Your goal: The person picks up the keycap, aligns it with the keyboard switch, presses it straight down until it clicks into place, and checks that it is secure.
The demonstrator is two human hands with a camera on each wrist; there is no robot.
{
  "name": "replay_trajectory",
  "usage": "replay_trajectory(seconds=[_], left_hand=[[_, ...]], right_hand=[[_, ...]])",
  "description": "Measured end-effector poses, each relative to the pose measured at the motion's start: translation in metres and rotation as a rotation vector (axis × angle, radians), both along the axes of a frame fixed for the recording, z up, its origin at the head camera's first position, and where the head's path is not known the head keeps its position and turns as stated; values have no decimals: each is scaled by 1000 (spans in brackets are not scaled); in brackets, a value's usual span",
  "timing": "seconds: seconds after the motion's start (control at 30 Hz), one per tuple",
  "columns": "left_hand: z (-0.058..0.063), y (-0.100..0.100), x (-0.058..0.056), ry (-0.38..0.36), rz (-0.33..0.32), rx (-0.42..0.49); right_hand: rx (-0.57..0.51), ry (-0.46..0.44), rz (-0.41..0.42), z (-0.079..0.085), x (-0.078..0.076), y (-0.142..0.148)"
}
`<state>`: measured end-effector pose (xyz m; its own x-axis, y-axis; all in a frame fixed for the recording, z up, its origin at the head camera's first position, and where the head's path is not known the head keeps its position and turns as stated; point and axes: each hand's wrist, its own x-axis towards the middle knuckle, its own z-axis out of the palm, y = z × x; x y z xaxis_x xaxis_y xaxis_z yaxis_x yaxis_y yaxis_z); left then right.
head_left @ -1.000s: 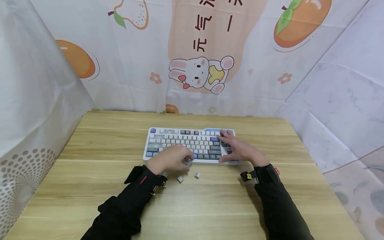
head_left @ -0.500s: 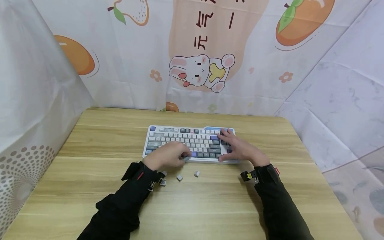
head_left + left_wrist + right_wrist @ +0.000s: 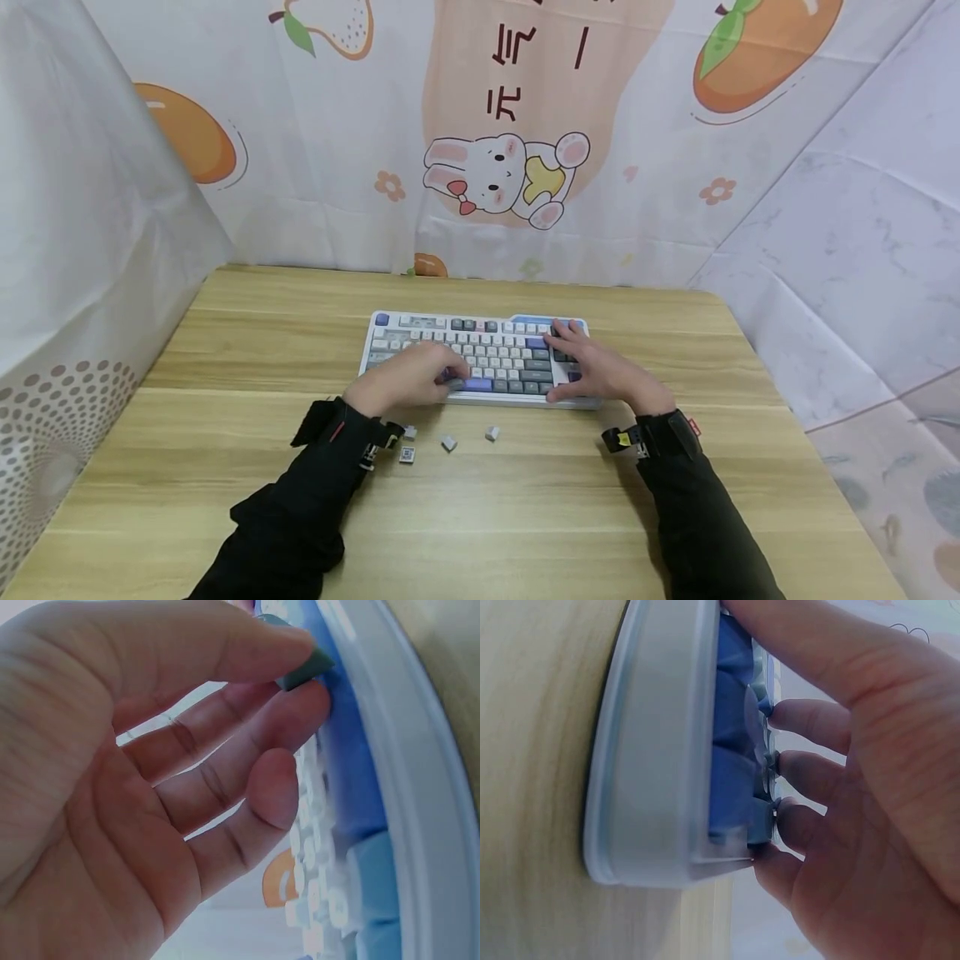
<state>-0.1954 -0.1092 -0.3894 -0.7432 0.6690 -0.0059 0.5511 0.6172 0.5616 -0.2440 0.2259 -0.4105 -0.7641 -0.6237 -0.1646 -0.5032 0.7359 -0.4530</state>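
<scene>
A white keyboard (image 3: 517, 402) with white, grey and purple keys lies on the table. My left hand (image 3: 408, 377) is over its front row, left of the long purple space bar (image 3: 477, 385). In the left wrist view, its thumb and a finger pinch a dark grey-green keycap (image 3: 306, 672) close to the keys. My right hand (image 3: 600, 367) rests on the keyboard's right end with fingers spread. Its fingertips touch dark keys (image 3: 731, 787) there, and the thumb lies by the front edge.
Several loose keycaps lie on the wooden table (image 3: 540, 517) in front of the keyboard, among them an upturned one (image 3: 407, 455), a tilted one (image 3: 448, 443) and a pale one (image 3: 492, 433). A printed cloth (image 3: 322, 225) hangs behind the table.
My left hand has moved left along the front row with the keycap, uncovering the space bar and the loose keycaps by its wrist. The right hand has stayed put.
</scene>
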Motion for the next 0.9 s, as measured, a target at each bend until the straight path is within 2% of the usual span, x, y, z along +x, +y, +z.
replay_trajectory(seconds=[0.13, 0.23, 0.37, 0.57, 0.7, 0.9], left_hand=[[3, -6, -1, -27, 66, 23], [4, -9, -2, -20, 99, 21], [4, -15, -4, 4, 125, 8], [5, -35, -6, 14, 151, 52], [5, -47, -9, -7, 195, 77], [1, -63, -16, -86, 236, 88]], right_hand=[[1, 10, 2, 0, 0, 1], [18, 8, -9, 0, 1, 3], [36, -1, -28, -1, 3, 4], [23, -19, -34, -1, 6, 5], [22, -16, -33, -1, 5, 5], [11, -21, -29, 0, 4, 2]])
